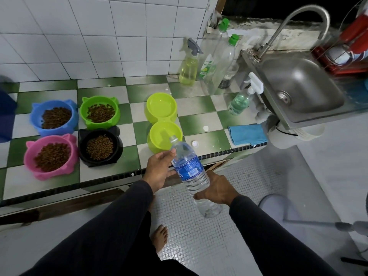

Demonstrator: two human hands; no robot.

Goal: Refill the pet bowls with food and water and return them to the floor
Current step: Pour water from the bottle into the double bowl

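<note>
We see an evenly lit indoor scene under cool artificial light from above, while the opening behind the faucet [306,18] is black. Soft glare sits on the steel sink [298,82] and the glossy wall tiles [99,36]. Shadows stay faint. Straight lines bow outward toward the edges from the wide lens, and the far-right corners look smeared and blurry.

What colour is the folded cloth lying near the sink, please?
Light blue; the cloth shows clearly in the head view.
</note>
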